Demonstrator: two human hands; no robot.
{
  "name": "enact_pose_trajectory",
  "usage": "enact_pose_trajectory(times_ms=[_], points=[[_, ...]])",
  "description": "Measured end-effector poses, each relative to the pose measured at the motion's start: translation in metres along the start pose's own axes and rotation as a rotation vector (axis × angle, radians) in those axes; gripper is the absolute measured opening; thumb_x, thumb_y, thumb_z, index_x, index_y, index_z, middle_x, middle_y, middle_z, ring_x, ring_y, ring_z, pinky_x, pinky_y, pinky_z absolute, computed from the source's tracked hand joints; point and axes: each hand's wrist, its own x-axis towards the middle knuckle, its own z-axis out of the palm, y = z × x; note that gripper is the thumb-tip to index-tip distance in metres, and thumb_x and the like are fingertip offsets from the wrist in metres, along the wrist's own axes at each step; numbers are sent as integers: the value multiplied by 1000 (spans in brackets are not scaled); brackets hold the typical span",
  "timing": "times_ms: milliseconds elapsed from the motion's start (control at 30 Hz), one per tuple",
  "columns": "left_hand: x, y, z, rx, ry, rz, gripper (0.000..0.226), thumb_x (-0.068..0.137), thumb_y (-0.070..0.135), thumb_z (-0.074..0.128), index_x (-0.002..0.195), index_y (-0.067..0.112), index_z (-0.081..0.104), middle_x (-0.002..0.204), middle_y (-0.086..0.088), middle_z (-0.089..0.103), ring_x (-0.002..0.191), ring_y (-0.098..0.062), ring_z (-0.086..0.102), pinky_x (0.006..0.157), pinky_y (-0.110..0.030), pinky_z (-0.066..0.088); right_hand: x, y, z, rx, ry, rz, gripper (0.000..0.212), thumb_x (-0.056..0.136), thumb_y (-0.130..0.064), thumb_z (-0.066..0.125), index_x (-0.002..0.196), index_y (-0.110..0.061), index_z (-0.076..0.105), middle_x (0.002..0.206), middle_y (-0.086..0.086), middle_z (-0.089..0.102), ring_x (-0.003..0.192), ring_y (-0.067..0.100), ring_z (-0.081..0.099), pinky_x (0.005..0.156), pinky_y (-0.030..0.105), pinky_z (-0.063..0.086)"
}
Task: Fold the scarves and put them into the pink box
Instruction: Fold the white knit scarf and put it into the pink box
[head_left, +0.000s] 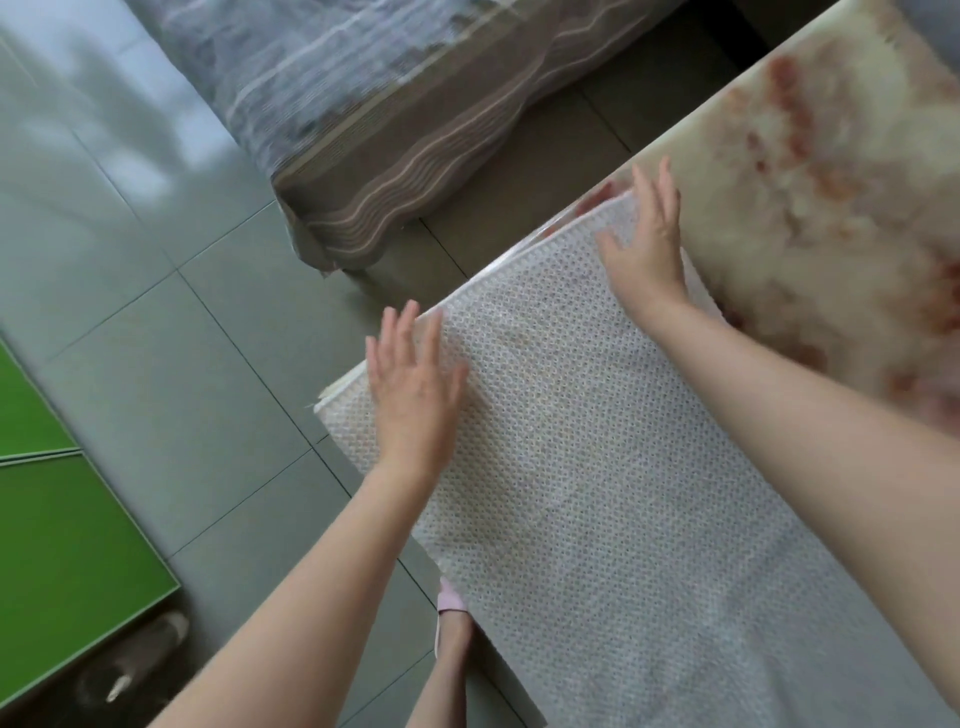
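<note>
Grey tiled floor (156, 338) beside floral blanket (831, 208); white scarf (597, 493) spread along its edge. Left hand (415, 395) and right hand (649, 249) flat on far hem, grip released, likely squaring layers for folding. Pink box unseen.

A white patterned scarf (597, 467) lies spread on the desk (831, 182), which has a cream cover blotched with red. Both hands rest flat on the scarf's far edge with fingers straight: the left hand (410, 384) at the near corner and the right hand (647, 244) at the far one. Below is grey tiled floor (156, 338), with a green panel (62, 545) at the left.
</note>
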Motion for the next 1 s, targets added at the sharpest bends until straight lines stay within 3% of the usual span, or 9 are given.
enact_pose_trajectory(times_ms=[33, 100, 233, 433, 567, 667, 767, 900, 1000], points=[[-9, 4, 7, 42, -68, 53, 63, 97, 49, 34, 151, 26, 9, 159, -2, -2, 145, -21, -12, 117, -42, -10, -7, 6, 4, -78, -24, -58, 60, 97, -22, 47, 151, -19, 20, 160, 3, 0, 147, 20, 5, 113, 18, 14], [-23, 7, 21, 143, -170, 88, 69, 94, 60, 18, 150, 30, -9, 155, -2, -24, 141, -23, -28, 114, -50, -16, -22, 22, 13, -293, -183, -120, 66, 97, -43, 42, 152, -25, 10, 160, 3, -10, 146, 22, -11, 118, 38, -2], [-26, 2, 32, 216, -219, 44, 77, 84, 72, 7, 145, 34, -23, 149, 0, -39, 135, -23, -38, 108, -56, -22, -27, 45, 25, -487, -409, -142, 82, 89, -67, 28, 149, -30, -16, 154, 2, -31, 140, 23, -30, 115, 42, -17], [-21, 8, 32, 223, -224, -16, 77, 82, 75, 4, 144, 38, -23, 148, 3, -39, 134, -23, -40, 107, -61, -20, 9, 39, 28, -554, -455, -217, 79, 90, -66, 22, 148, -30, -18, 153, 4, -33, 139, 26, -33, 112, 45, -21], [-15, 11, 31, 184, -229, -48, 77, 85, 73, 14, 144, 39, -22, 147, 4, -42, 133, -23, -42, 105, -59, -25, 26, 36, 31, -550, -490, -229, 77, 91, -67, 22, 147, -33, -18, 152, 2, -35, 137, 26, -36, 112, 48, -21], [-15, 14, 29, 179, -238, -43, 77, 87, 70, 17, 144, 37, -22, 147, 2, -41, 133, -24, -41, 104, -59, -25, 15, 32, 21, -420, -464, -263, 72, 96, -57, 28, 149, -30, -12, 155, 3, -28, 140, 25, -30, 114, 50, -18], [-19, 19, 29, 194, -222, -36, 76, 89, 66, 18, 146, 34, -21, 148, -2, -40, 134, -26, -39, 105, -60, -23, -12, 40, -1, -178, -218, -261, 67, 98, -42, 41, 152, -24, 4, 159, 5, -10, 146, 23, -13, 116, 41, -11], [-22, 45, 28, 214, -150, 101, 68, 95, 55, 18, 148, 30, -16, 151, -3, -35, 137, -25, -34, 109, -55, -22, -70, 82, -48, 54, 141, 156, 58, 91, -16, 59, 142, -5, 34, 151, 17, 20, 141, 25, 20, 108, 9, 7], [-21, 75, 32, 189, -204, 258, 63, 97, 48, 22, 149, 30, -10, 154, -2, -27, 138, -22, -32, 111, -52, -21, -120, 137, -81, -97, 137, 390, 47, 87, -20, 65, 128, -4, 51, 134, 20, 39, 127, 32, 35, 108, 27, 21]])
